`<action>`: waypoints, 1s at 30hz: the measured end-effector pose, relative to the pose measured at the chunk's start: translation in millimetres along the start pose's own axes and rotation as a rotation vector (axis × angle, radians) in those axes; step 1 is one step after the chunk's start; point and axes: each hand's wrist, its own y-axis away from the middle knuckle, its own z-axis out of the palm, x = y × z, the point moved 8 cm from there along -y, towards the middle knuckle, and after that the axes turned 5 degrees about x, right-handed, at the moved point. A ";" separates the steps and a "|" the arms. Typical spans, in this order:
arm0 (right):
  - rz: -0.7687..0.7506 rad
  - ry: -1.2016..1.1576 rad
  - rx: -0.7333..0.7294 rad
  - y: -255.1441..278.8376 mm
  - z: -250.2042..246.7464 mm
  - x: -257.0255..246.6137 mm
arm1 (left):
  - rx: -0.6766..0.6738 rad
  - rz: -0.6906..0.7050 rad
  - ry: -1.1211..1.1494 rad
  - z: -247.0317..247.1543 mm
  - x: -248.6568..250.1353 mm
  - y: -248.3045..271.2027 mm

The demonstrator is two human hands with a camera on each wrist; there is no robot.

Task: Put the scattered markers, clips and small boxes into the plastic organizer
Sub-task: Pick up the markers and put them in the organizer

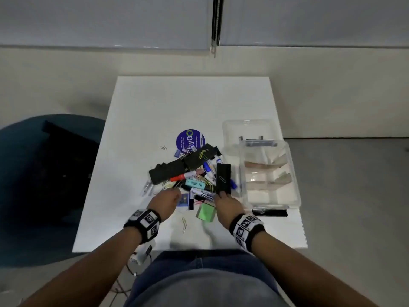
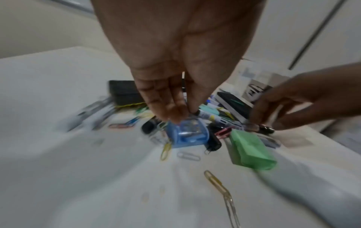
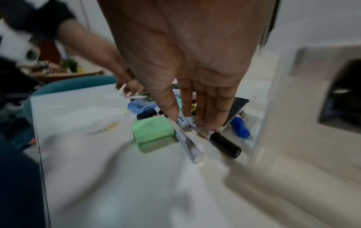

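Note:
A heap of markers, paper clips and small boxes (image 1: 199, 176) lies mid-table. To its right stands the clear plastic organizer (image 1: 295, 191), its compartments bare. My left hand (image 1: 176, 192) hangs over a blue clear box (image 2: 187, 134), thumb and fingers (image 2: 171, 114) pinched together; pale thin clips seem to stick out of them in the right wrist view. My right hand (image 3: 187, 120) grips two markers, a white barrel (image 3: 188, 143) under the thumb and a black-capped one (image 3: 224, 144) under the fingers. A green box (image 1: 205, 212) lies between my hands.
A long black box (image 1: 223, 178) leans on the heap beside the organizer. Black erasers (image 1: 166, 172) and a purple round sticker (image 1: 190, 138) sit behind. Loose clips (image 1: 183, 224) lie near the front edge. A blue chair (image 1: 44, 173) stands to the left.

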 end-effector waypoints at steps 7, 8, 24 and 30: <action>0.112 0.067 0.036 -16.4 10.7 4.2 | 0.045 0.247 -0.449 -0.2 65.4 -52.4; 0.123 0.059 0.016 -18.2 11.6 6.4 | 0.008 0.259 -0.493 2.9 66.3 -56.8; 0.245 -0.187 -0.179 -14.1 1.5 16.8 | -0.107 0.270 -0.612 -8.6 74.0 -68.7; 0.033 -0.382 -0.400 25.6 -66.0 8.0 | -0.212 0.131 -0.347 -25.9 53.9 -50.7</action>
